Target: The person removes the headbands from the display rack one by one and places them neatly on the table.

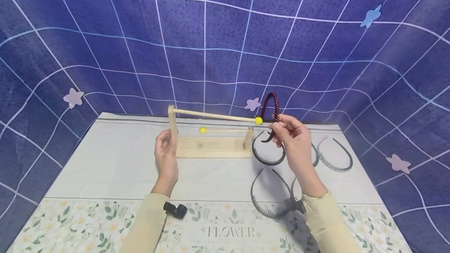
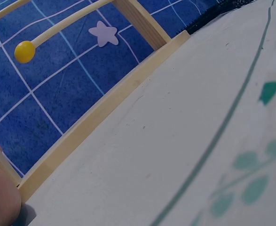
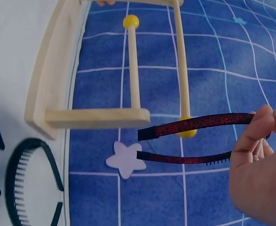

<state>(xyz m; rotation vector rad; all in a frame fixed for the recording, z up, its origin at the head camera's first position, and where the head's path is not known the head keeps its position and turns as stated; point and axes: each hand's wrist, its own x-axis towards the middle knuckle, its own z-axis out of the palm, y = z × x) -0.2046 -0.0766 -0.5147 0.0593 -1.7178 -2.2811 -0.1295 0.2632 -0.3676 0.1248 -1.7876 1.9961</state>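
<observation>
A wooden stand (image 1: 211,151) has two uprights and two rods, each tipped with a yellow ball. My left hand (image 1: 166,157) grips its left upright, thumb in front; part of that hand shows at the corner of the left wrist view. My right hand (image 1: 294,136) pinches a dark red glittery headband (image 1: 275,104) between thumb and fingers. The headband is raised beside the upper rod's yellow ball (image 1: 258,120). In the right wrist view its two ends (image 3: 147,134) point toward the stand, and one arm overlaps the ball. Whether the rod passes inside the headband, I cannot tell.
Several dark toothed headbands lie on the white table cover, one (image 1: 268,163) by the stand's right end, another (image 1: 263,210) nearer the front, one (image 1: 339,169) far right. The lower rod's yellow ball (image 1: 202,130) faces left. A blue patterned cloth (image 1: 225,65) hangs behind the table.
</observation>
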